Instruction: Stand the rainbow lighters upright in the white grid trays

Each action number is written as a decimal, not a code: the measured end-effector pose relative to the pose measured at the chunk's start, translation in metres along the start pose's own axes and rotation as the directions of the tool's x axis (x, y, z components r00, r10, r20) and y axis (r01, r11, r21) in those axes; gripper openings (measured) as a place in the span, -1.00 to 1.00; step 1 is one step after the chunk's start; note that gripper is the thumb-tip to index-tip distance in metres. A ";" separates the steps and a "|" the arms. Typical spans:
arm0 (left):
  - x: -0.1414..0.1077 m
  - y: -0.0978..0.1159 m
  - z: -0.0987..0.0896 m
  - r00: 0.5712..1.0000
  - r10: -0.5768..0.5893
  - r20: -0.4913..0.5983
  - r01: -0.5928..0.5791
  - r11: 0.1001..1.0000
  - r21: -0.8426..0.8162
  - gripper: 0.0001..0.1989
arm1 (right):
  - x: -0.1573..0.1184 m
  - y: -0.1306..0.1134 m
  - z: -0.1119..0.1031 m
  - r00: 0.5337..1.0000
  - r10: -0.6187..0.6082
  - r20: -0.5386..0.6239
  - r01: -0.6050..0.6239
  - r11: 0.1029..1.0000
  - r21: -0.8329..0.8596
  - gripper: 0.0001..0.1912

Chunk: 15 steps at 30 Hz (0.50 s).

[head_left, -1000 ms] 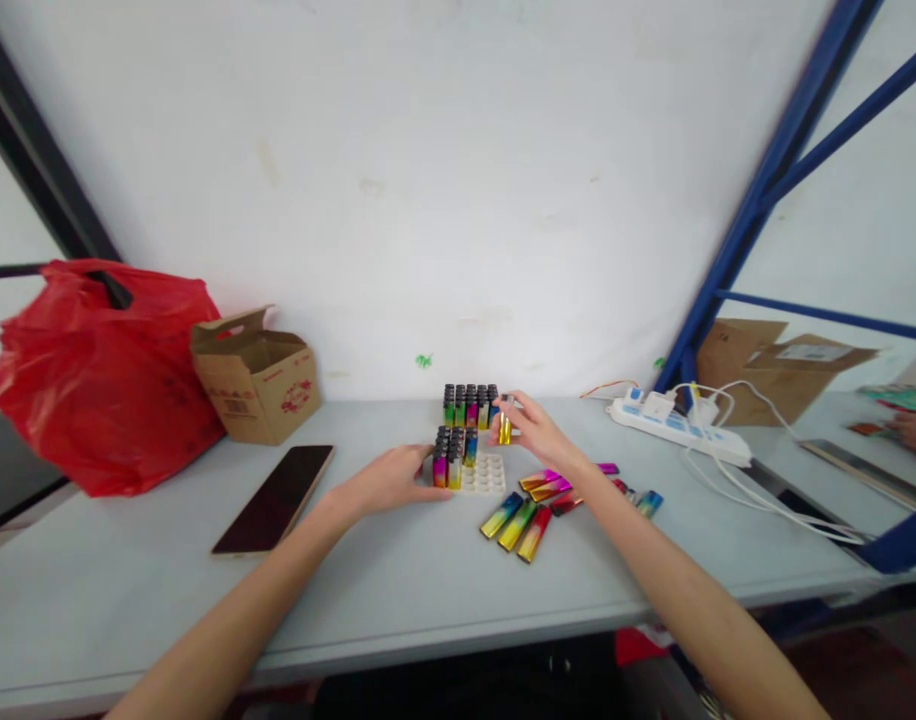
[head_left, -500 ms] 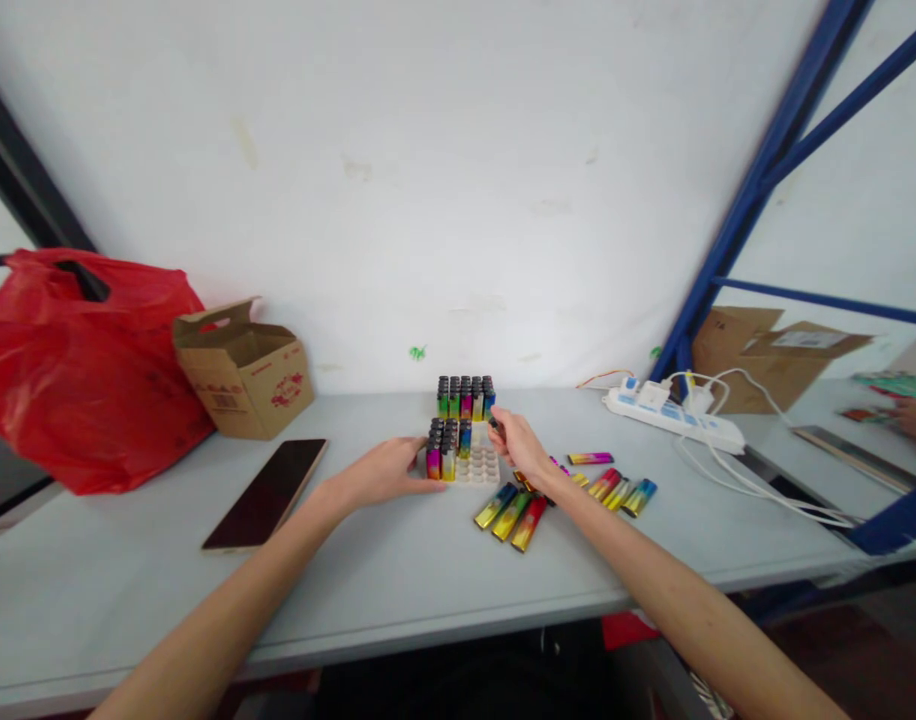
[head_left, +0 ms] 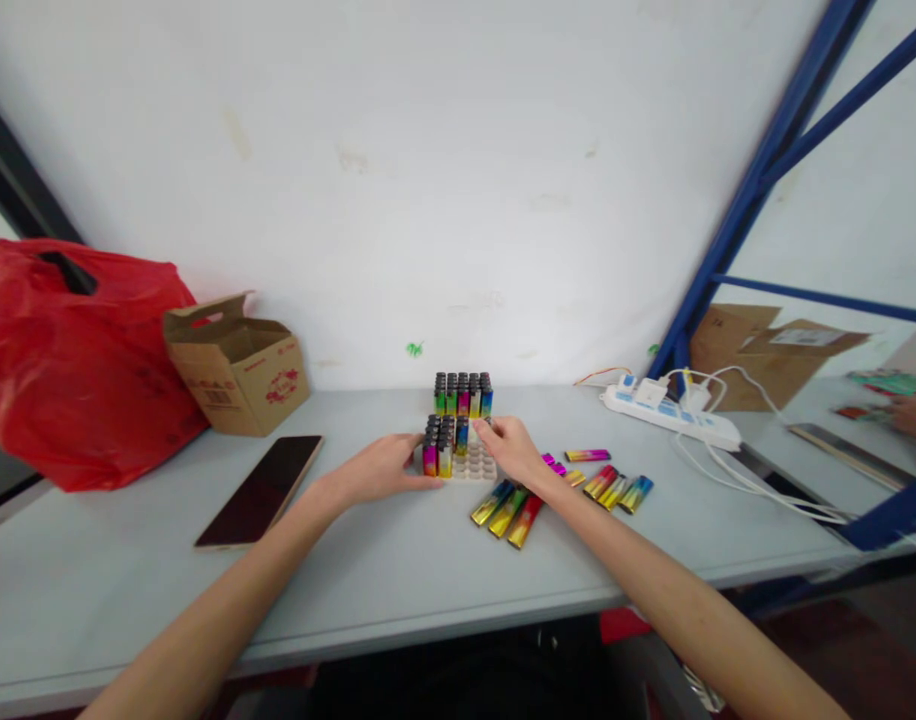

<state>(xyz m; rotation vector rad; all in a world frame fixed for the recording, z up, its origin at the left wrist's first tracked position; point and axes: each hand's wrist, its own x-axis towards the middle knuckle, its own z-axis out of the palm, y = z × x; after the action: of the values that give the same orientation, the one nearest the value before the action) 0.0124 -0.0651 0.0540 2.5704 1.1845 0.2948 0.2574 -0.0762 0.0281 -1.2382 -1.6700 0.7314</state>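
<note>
A pale tray (head_left: 476, 464) with round-bottomed pockets stands on the table, its left part filled with upright lighters (head_left: 437, 447). One blue lighter (head_left: 462, 437) stands a little apart in a back pocket. My left hand (head_left: 383, 468) grips the tray's left end, the thumb along the front and the fingers at the side. Over the tray's right back part, my right hand (head_left: 507, 448) is closed in a pinch on a lighter, mostly hidden by the fingers. Several loose multicoloured lighters (head_left: 507, 512) lie right of the tray, partly under my right forearm.
Behind the tray stands a block of upright lighters (head_left: 464, 396). At left are a phone (head_left: 261, 492), an open carton (head_left: 242, 375) and a red plastic bag (head_left: 83, 370). A power strip (head_left: 672, 415) with cables lies at right, near a blue metal frame (head_left: 735, 220) and another person's hand (head_left: 915, 414).
My right hand has moved slightly left and lower over the tray with the lighter. My left hand stays at the tray's left end. The whole view has shifted a little.
</note>
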 end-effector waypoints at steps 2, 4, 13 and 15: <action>0.000 0.000 0.000 1.000 -0.002 0.003 0.002 1.000 0.003 -0.42 | 0.001 0.002 0.000 0.999 -0.037 -0.014 0.037 0.999 -0.037 -0.49; 0.000 0.001 0.000 1.000 -0.005 0.005 0.005 1.000 0.004 -0.42 | 0.001 0.004 -0.001 0.997 -0.071 -0.012 0.070 0.996 -0.049 -0.51; 0.000 0.000 0.000 1.000 -0.001 -0.005 0.001 1.000 -0.015 -0.43 | -0.004 -0.008 -0.006 0.987 -0.152 0.044 0.157 0.976 -0.151 -0.52; 0.000 0.000 0.000 1.000 -0.006 -0.011 0.006 1.000 -0.005 -0.44 | -0.006 -0.011 -0.006 0.985 -0.160 0.064 0.169 0.972 -0.163 -0.57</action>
<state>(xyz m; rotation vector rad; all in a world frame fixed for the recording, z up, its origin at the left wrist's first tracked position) 0.0127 -0.0651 0.0538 2.5635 1.1935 0.3107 0.2582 -0.0857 0.0383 -1.1871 -1.8826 0.5330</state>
